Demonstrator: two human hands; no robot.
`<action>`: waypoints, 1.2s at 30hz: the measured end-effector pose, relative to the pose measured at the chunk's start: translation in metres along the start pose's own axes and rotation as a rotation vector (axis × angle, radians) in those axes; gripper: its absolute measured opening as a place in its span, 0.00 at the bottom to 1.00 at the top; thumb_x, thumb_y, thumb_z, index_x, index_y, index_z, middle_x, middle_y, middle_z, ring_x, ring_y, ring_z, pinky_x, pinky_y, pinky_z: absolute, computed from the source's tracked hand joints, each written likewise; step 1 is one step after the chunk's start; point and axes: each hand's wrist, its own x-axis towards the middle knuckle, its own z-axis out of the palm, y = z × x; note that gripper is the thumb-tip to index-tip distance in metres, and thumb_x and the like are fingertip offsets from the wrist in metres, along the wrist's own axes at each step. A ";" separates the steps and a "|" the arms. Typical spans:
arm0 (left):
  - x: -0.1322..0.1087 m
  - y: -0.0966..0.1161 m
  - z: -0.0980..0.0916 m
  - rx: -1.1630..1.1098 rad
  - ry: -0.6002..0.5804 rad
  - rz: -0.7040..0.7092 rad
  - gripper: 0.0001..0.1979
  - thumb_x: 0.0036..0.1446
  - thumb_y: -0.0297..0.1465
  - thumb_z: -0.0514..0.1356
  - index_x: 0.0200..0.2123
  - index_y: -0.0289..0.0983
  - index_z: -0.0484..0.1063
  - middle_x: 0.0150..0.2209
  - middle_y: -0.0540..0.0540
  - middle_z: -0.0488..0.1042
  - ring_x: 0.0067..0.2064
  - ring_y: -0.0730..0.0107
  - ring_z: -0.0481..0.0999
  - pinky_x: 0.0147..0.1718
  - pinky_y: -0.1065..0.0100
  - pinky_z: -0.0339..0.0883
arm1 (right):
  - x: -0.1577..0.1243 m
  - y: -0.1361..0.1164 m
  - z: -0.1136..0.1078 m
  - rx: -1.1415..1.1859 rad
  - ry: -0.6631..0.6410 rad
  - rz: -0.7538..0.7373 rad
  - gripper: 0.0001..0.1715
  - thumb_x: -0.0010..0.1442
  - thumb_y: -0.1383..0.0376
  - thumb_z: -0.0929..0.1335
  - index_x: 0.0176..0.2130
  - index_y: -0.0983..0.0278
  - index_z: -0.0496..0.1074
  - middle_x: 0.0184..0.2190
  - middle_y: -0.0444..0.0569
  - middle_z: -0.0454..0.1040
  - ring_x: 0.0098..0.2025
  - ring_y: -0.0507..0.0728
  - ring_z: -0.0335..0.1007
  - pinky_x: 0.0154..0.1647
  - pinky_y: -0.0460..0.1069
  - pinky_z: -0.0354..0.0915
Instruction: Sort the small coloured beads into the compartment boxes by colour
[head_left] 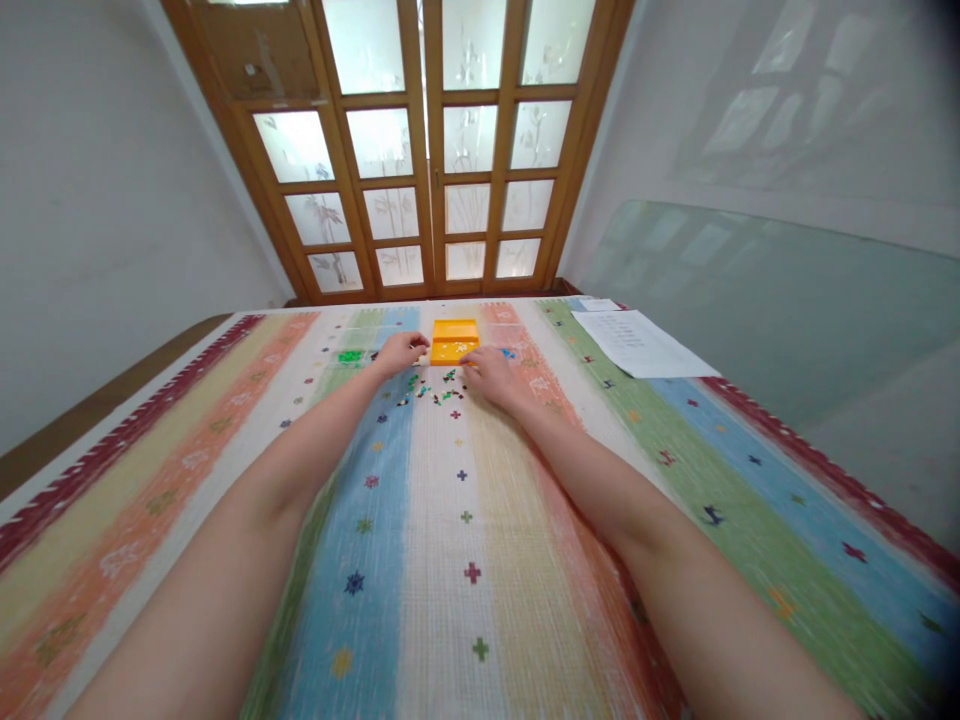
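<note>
As the yellow box (454,350) sits open between curled hands (399,353) (490,374), small pieces (450,376) nearby; whether pinching, I cannot tell

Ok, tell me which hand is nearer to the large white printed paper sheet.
Right. The right hand is left of the sheet, by the near right corner of the open yellow rectangular box; the left hand is farther off, at the box's left side.

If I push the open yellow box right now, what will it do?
The yellow box looks like plastic, so it's probably light and stiff. It sits low on the tablecloth, so it would likely slide rather than tip. The small pale bits inside look loose, so they might jiggle.
</note>
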 end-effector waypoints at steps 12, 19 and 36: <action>-0.061 -0.027 -0.018 0.231 -0.130 0.154 0.15 0.62 0.35 0.59 0.45 0.39 0.84 0.40 0.44 0.83 0.40 0.61 0.79 0.47 0.64 0.70 | -0.019 -0.057 0.021 -0.007 -0.225 -0.353 0.19 0.72 0.60 0.69 0.60 0.55 0.78 0.67 0.55 0.69 0.72 0.67 0.57 0.72 0.67 0.56; -0.084 -0.018 -0.014 0.339 -0.173 0.320 0.11 0.63 0.33 0.61 0.43 0.41 0.84 0.41 0.44 0.78 0.46 0.59 0.77 0.50 0.62 0.68 | -0.016 -0.050 0.020 0.035 -0.157 -0.438 0.11 0.70 0.64 0.70 0.50 0.59 0.82 0.60 0.55 0.75 0.67 0.65 0.65 0.68 0.63 0.62; -0.099 0.003 0.006 0.334 -0.093 0.232 0.07 0.62 0.32 0.62 0.38 0.39 0.81 0.38 0.44 0.78 0.42 0.59 0.76 0.45 0.61 0.67 | -0.014 -0.043 0.020 0.014 -0.146 -0.423 0.08 0.71 0.67 0.69 0.43 0.63 0.80 0.44 0.54 0.80 0.52 0.61 0.72 0.56 0.56 0.66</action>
